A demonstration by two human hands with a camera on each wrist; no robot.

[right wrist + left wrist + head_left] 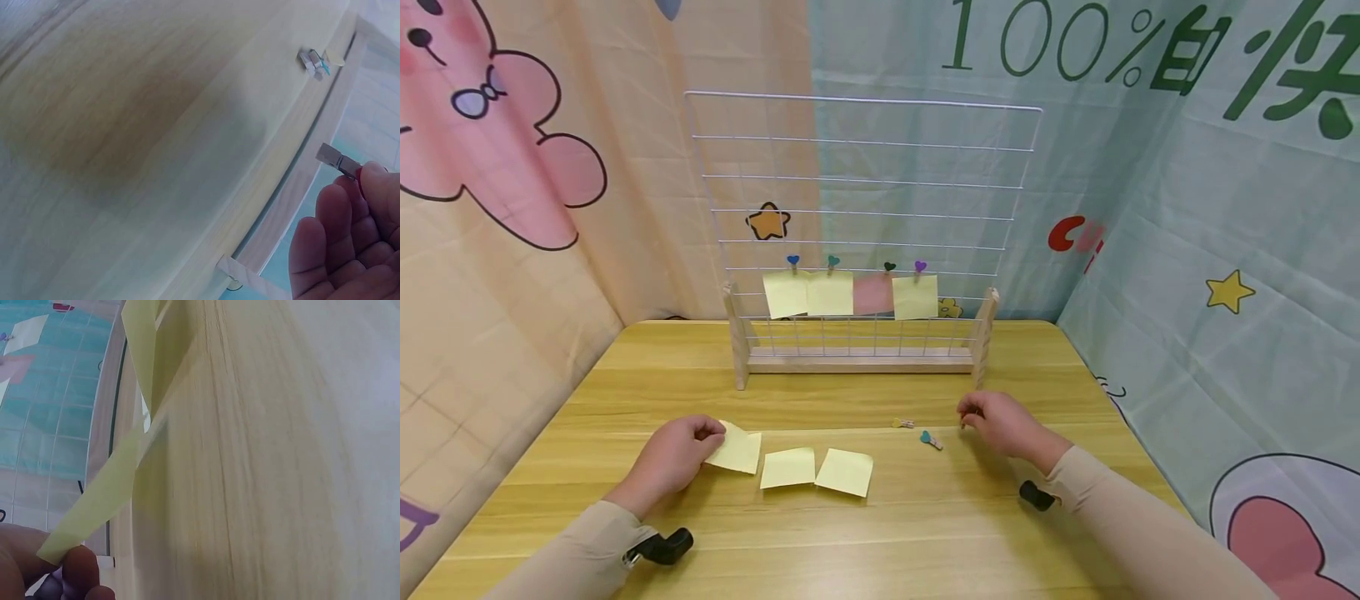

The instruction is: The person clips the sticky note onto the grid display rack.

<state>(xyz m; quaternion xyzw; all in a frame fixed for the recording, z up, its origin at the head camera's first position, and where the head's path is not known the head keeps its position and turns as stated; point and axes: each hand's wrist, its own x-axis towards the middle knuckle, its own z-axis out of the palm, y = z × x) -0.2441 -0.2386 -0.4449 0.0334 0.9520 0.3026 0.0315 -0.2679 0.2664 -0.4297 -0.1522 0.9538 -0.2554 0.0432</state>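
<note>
Between thumb and fingers my left hand pinches the corner of a pale yellow sticky note, also seen tilted up in the left wrist view. Two more yellow notes lie to its right on the table. On the right, my right hand holds a small wooden clothespin above the table; a bit of red shows at the fingertips. Left of that hand lie a clothespin with a blue heart and one with a yellow end.
Behind the hands a white wire grid stands upright in a wooden base. Several notes, including a pink one, hang on it from heart-topped clothespins. Printed curtains enclose the wooden table at the back and sides.
</note>
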